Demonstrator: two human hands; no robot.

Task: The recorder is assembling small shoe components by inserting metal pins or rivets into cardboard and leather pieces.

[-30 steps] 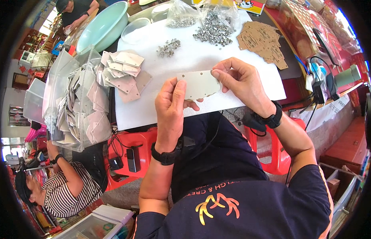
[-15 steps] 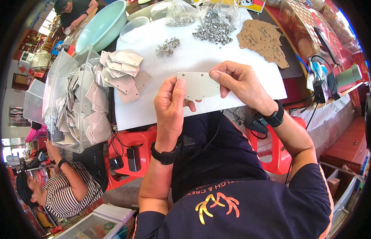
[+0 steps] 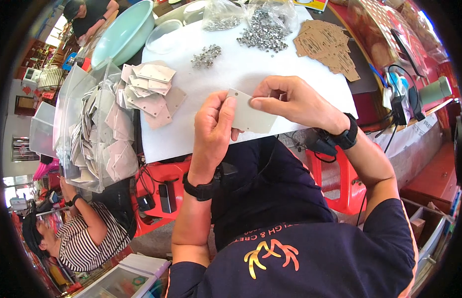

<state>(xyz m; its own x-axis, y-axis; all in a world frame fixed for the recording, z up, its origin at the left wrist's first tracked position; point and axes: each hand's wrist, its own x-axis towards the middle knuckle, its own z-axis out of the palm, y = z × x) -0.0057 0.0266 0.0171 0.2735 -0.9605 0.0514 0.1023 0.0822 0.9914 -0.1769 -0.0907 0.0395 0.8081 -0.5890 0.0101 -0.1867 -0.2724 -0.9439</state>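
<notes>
My left hand (image 3: 211, 124) is closed on a light grey flat card (image 3: 253, 119) with small holes along its edges, thumb in front and fingers behind. The card is tilted and held over the near edge of a white work sheet (image 3: 231, 72). My right hand (image 3: 298, 102) pinches the card's upper edge, its thumb lying near a hole; whether a small part sits between these fingertips is hidden. Left of the hands lies a loose pile of similar grey cards (image 3: 151, 92). Beyond them is a small heap of shiny metal pieces (image 3: 206, 57).
A clear plastic bin (image 3: 99, 181) full of grey cards stands at the left. Far back are bags of metal fittings (image 3: 263, 35), brown cards (image 3: 325, 44) and a pale green basin (image 3: 124, 37). Two other people sit at the left, one in a striped shirt (image 3: 94, 236).
The card has turned and tilted in my left hand. My right fingers have shifted left along its upper edge, and the thumb has slid down over its face.
</notes>
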